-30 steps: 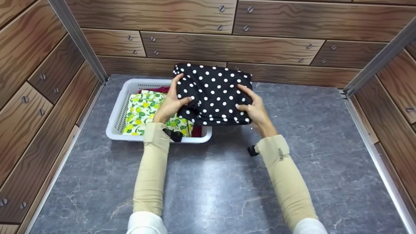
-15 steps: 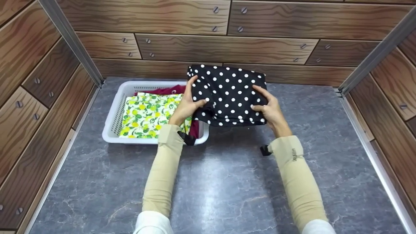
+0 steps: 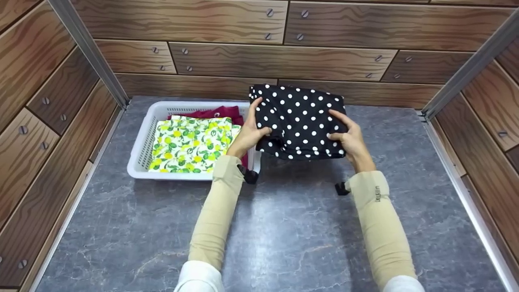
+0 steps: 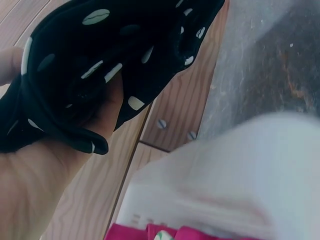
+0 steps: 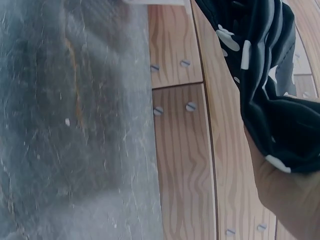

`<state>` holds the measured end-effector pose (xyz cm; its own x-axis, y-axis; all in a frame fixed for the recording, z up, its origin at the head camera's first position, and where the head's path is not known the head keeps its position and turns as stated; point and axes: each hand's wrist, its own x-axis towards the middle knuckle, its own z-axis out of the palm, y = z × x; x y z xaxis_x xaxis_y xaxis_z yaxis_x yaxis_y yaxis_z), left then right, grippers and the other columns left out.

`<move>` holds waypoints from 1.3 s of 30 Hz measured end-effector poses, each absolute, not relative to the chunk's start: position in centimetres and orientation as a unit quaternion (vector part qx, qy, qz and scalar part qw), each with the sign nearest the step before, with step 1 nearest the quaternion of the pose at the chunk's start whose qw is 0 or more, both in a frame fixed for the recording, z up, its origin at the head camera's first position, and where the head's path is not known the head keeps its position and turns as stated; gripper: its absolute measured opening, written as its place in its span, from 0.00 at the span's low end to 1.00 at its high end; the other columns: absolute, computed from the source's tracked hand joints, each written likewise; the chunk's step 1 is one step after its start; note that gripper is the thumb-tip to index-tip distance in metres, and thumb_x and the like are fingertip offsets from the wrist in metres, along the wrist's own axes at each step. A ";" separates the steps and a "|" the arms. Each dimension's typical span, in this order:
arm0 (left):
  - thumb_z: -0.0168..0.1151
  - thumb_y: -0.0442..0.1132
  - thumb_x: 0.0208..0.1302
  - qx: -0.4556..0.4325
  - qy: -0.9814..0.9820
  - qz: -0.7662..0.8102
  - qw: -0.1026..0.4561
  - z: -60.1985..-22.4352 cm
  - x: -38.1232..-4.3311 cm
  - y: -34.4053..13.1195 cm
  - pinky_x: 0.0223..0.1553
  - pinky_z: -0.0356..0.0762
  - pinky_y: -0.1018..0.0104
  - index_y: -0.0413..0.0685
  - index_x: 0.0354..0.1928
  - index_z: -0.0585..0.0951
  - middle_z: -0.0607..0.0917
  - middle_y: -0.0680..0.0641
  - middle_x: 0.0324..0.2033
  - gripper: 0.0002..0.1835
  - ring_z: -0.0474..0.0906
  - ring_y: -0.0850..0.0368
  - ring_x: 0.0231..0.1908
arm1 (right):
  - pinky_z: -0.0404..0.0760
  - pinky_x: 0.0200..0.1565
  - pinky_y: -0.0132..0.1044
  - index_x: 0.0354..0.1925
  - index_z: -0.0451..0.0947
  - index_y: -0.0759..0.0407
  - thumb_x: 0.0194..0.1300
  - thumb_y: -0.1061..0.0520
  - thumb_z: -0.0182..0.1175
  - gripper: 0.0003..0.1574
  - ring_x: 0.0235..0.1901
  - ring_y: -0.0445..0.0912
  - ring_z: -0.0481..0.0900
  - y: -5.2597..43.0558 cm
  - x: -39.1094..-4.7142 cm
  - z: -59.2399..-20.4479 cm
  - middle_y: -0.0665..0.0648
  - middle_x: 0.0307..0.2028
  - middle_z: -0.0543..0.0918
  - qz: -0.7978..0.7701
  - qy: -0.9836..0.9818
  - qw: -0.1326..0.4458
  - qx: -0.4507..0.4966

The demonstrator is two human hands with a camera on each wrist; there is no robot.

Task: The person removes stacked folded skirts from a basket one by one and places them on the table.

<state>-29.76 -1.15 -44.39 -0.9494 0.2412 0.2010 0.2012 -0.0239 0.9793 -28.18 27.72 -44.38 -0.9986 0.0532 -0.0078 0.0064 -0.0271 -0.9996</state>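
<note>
A folded black cloth with white polka dots (image 3: 302, 121) is held up between both hands, just right of the basket in the head view. My left hand (image 3: 251, 132) grips its left side, thumb in front and some fingers tucked behind. On the opposite side my right hand (image 3: 352, 140) pinches the cloth, with thumb and a finger showing on the front. Close up in the left wrist view, the dotted cloth (image 4: 145, 55) drapes around the left hand's fingers. Loose folds of the cloth (image 5: 260, 80) hang over the right hand in the right wrist view.
A white plastic basket (image 3: 140, 148) stands at the left, partly behind the left forearm. Inside lie a folded lemon-print cloth (image 3: 190, 144) and a dark red cloth (image 3: 227, 112) under it. Wood-patterned walls (image 3: 284, 61) enclose the grey marbled surface (image 3: 284, 231) at back and sides.
Both hands have carried the polka-dot cloth rightward, from partly over the basket to beside it. More of the lemon-print and dark red cloths now shows. The head view has shifted slightly.
</note>
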 end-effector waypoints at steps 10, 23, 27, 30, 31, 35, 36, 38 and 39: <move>0.57 0.22 0.50 0.160 0.702 0.694 0.016 -44.6 -30.2 0.9 0.68 0.54 0.69 0.44 0.78 0.52 0.51 0.38 0.77 0.50 0.52 0.51 0.71 | 0.82 0.43 0.29 0.64 0.80 0.47 0.51 0.84 0.55 0.50 0.52 0.47 0.69 29.6 -28.3 -44.9 0.65 0.66 0.63 0.707 -0.705 0.021 -0.039; 0.55 0.17 0.50 0.101 0.685 0.722 0.021 -46.2 -30.4 4.9 0.48 0.71 0.67 0.46 0.77 0.54 0.55 0.36 0.75 0.50 0.61 0.47 0.64 | 0.80 0.46 0.28 0.60 0.84 0.45 0.50 0.85 0.55 0.48 0.62 0.50 0.65 31.4 -28.7 -46.3 0.66 0.74 0.61 0.703 -0.699 0.043 -0.120; 0.55 0.17 0.50 0.080 0.687 0.722 0.023 -47.0 -30.5 5.9 0.54 0.69 0.67 0.45 0.77 0.55 0.56 0.37 0.76 0.49 0.59 0.48 0.66 | 0.78 0.47 0.27 0.57 0.86 0.45 0.49 0.85 0.55 0.48 0.65 0.50 0.64 31.9 -28.9 -47.0 0.64 0.74 0.63 0.695 -0.702 0.054 -0.143; 0.56 0.17 0.51 0.066 0.693 0.717 0.028 -47.4 -30.6 6.6 0.58 0.68 0.65 0.45 0.77 0.55 0.56 0.38 0.76 0.49 0.59 0.49 0.67 | 0.79 0.45 0.27 0.60 0.84 0.50 0.48 0.86 0.54 0.47 0.62 0.49 0.67 32.1 -29.1 -47.4 0.65 0.72 0.66 0.685 -0.709 0.065 -0.157; 0.56 0.17 0.52 0.063 0.694 0.716 0.031 -47.5 -30.6 6.8 0.57 0.71 0.63 0.46 0.78 0.54 0.56 0.38 0.76 0.49 0.60 0.49 0.66 | 0.79 0.45 0.27 0.61 0.83 0.54 0.48 0.86 0.54 0.47 0.61 0.49 0.67 32.1 -29.2 -47.6 0.65 0.71 0.68 0.678 -0.713 0.072 -0.160; 0.56 0.18 0.54 0.055 0.706 0.705 0.034 -48.0 -30.9 7.4 0.62 0.69 0.60 0.46 0.78 0.53 0.56 0.38 0.77 0.49 0.61 0.47 0.68 | 0.77 0.55 0.32 0.63 0.77 0.64 0.47 0.85 0.55 0.44 0.63 0.51 0.68 31.9 -29.7 -48.6 0.66 0.69 0.70 0.654 -0.732 0.100 -0.163; 0.56 0.18 0.54 0.052 0.709 0.702 0.033 -48.2 -31.0 7.5 0.64 0.68 0.59 0.46 0.78 0.53 0.56 0.38 0.77 0.48 0.61 0.47 0.68 | 0.76 0.57 0.32 0.63 0.76 0.65 0.47 0.85 0.55 0.44 0.64 0.50 0.67 31.8 -29.8 -48.8 0.66 0.69 0.71 0.647 -0.737 0.105 -0.163; 0.56 0.19 0.55 0.041 0.721 0.691 0.030 -48.5 -31.1 7.6 0.69 0.61 0.61 0.47 0.78 0.54 0.58 0.37 0.76 0.47 0.61 0.47 0.69 | 0.74 0.58 0.30 0.64 0.75 0.66 0.48 0.85 0.55 0.44 0.62 0.46 0.69 31.5 -30.1 -49.3 0.66 0.69 0.71 0.638 -0.744 0.111 -0.163; 0.55 0.19 0.56 0.036 0.726 0.686 0.028 -48.7 -31.2 7.6 0.68 0.63 0.59 0.47 0.78 0.54 0.58 0.37 0.76 0.47 0.63 0.47 0.67 | 0.77 0.53 0.28 0.64 0.76 0.65 0.48 0.85 0.55 0.43 0.56 0.44 0.74 31.4 -30.2 -49.6 0.66 0.68 0.71 0.633 -0.748 0.113 -0.164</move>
<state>-31.20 7.63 -48.67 -0.9958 0.0914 0.0086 0.0136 0.0548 0.9984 -30.24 31.40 -49.57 -0.9202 0.3896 -0.0386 0.1022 0.1439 -0.9843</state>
